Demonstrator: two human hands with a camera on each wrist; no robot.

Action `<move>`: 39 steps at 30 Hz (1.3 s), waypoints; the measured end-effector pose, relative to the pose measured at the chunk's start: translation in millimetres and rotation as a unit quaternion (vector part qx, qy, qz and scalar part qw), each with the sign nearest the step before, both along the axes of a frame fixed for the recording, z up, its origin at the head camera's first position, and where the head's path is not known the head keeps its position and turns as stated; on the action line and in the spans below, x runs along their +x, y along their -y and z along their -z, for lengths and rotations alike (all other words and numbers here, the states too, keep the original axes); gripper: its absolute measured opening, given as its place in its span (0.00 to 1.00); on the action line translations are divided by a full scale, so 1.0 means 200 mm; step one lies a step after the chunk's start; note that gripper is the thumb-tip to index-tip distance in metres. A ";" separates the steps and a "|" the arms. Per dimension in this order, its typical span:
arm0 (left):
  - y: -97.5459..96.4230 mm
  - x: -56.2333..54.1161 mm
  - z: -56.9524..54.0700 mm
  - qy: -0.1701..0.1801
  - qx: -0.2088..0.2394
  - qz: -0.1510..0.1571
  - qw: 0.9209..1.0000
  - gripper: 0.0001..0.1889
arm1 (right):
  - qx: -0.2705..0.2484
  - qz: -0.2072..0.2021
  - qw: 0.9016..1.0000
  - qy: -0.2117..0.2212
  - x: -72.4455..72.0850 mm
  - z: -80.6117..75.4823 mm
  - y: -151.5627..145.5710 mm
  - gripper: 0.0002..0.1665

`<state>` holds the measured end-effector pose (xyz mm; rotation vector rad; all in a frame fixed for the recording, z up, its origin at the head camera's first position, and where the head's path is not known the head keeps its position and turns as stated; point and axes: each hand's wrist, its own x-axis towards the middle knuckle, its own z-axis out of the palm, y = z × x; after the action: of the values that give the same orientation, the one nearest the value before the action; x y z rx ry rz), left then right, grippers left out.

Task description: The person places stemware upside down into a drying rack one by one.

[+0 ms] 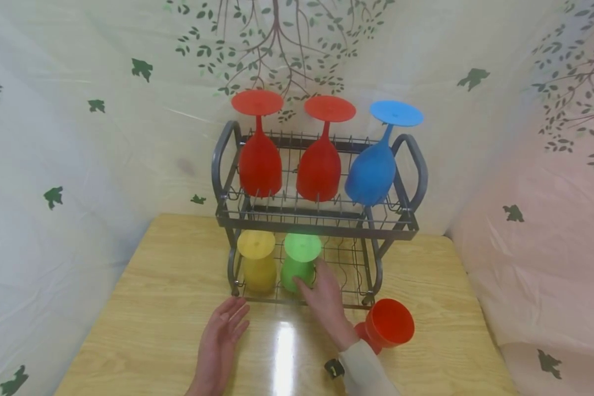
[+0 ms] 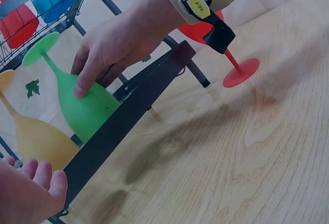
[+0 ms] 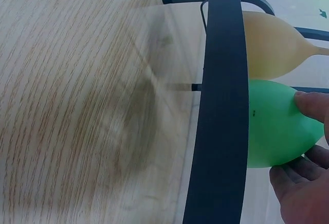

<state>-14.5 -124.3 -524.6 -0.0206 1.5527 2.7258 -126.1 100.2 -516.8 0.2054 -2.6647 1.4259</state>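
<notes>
My right hand grips the bowl of a green goblet, thumb on one side and fingers on the other. The goblet stands upside down on the lower tier of a black dish rack, its bowl partly behind the front rail in the right wrist view. Beside it a yellow goblet also stands inverted. My left hand is held in front of the rack near the yellow goblet, fingers extended and holding nothing. In the left wrist view the right thumb presses the green bowl.
Two red goblets and a tilted blue goblet sit inverted on the upper tier. Another red goblet stands leaning on the wooden table, right of my right wrist. A leaf-patterned sheet hangs behind and at both sides.
</notes>
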 end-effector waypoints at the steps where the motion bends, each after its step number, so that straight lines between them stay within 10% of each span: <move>1: 0.00 0.00 0.00 0.001 0.000 0.000 1.000 0.19 | -0.004 0.000 1.000 0.003 0.00 0.00 0.00 0.40; 15: -0.01 0.00 0.01 -0.002 0.001 0.006 1.000 0.20 | -0.006 0.004 1.000 -0.002 0.03 0.01 -0.03 0.45; 39: -0.09 -0.04 0.00 -0.035 -0.045 0.000 0.998 0.19 | -0.089 0.032 0.989 -0.116 0.34 -0.20 -0.24 0.33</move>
<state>-23.4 -107.1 -525.4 0.0752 1.6910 2.6818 -57.7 147.6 -477.2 0.2496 -2.3250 1.5070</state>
